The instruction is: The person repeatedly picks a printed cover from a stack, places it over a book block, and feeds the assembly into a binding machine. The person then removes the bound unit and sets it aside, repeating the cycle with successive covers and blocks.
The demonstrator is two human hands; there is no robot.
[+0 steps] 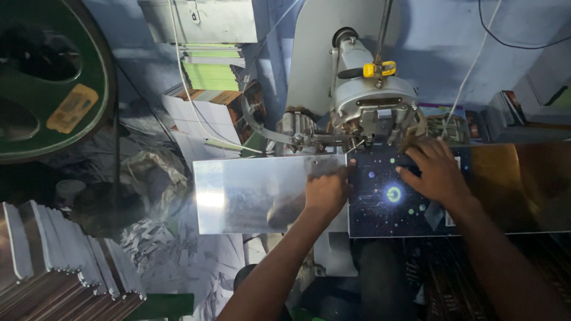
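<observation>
A dark booklet point(386, 202) with a space-pattern cover and a glowing ring lies on the shiny metal table point(238, 193) of a stitching machine point(369, 101). My left hand point(326, 191) rests on the booklet's left edge, fingers curled against it. My right hand point(437, 172) lies flat on the cover's upper right, fingers spread and pressing it under the machine's head. The booklet's top edge sits right below the head.
Stacks of green and brown booklets point(214, 68) stand at the back left. More stacked sheets point(65, 267) lie at lower left, with crumpled paper scraps point(154, 238) beside them. A large green wheel point(47, 77) fills the upper left. Cables point(470, 71) hang at the right.
</observation>
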